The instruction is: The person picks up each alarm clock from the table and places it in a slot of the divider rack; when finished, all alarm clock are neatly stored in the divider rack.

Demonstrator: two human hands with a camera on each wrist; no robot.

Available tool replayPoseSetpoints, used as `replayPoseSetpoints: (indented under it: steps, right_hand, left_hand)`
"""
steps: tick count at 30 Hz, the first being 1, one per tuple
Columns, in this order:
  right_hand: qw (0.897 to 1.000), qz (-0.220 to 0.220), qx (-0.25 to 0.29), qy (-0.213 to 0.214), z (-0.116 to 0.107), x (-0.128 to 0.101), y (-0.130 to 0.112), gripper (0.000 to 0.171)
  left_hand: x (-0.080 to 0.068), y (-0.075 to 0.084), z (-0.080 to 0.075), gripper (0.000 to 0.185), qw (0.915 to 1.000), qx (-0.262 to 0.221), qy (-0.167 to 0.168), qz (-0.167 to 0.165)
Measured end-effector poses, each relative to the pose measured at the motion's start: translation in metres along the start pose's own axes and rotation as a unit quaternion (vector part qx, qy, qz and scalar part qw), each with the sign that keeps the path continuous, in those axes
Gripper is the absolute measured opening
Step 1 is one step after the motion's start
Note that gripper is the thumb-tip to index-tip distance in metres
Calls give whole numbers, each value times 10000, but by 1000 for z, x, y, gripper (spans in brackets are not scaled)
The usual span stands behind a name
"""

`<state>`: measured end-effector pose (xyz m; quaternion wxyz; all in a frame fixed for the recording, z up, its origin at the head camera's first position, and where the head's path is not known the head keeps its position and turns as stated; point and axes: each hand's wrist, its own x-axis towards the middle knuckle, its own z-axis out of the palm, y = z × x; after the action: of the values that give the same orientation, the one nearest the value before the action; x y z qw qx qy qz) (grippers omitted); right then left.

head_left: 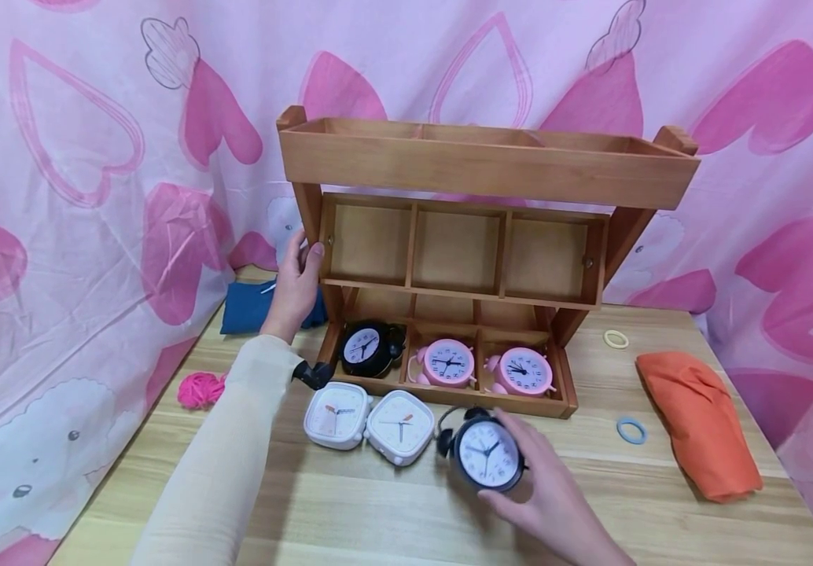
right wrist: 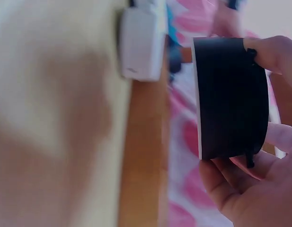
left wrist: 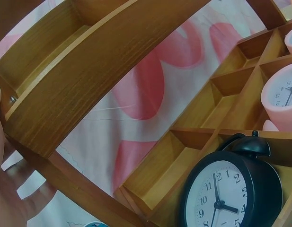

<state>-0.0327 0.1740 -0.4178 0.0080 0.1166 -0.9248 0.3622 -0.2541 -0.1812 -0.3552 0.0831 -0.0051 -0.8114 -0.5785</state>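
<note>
An orange cloth lies right of a blue ring and a yellow ring.

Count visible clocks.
6: black clock and two pink clocks in the bottom row of the rack, two white clocks on the table, another black clock in the right hand.

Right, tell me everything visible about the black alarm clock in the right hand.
The black alarm clock has a round white dial with dark numerals and hands, set in a deep, smooth black case; metal or plastic, I can't tell. Black bells and a handle loop sit on top, tipped toward upper left in the head view, dial facing the camera. The right hand grips it by the case, seemingly above the table, in front of the wooden rack.
</note>
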Motion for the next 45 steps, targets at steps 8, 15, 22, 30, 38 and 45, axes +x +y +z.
replayPoseSetpoints:
  steps: [8,15,22,30,38,45]
  right_hand:
    - [9897,-562,-253,1294,-39,17,-4,101]
    - [9857,-682,-10,1542,-75,49,-15,96]
    - [9765,-709,-49,2032,-115,86,-20,89]
    - [9654,-554,-249,2538,-140,119,-14,84]
    - [9696,-413,-299,2394,-137,145,1,80]
    - [9687,-519,-467,2381,-124,150,10,75]
  left_hand:
    - [1,-1,-1,65,10000,-17,3,76]
    - [1,-3,0,67,10000,86,26,13]
    - [2,-4,0,66,10000,24,58,65]
    - [2,-3,0,66,9999,-36,43,92]
    - [3,-4,0,66,10000,-12,8,80]
    - [-5,8,-2,64,10000,-26,-50,2]
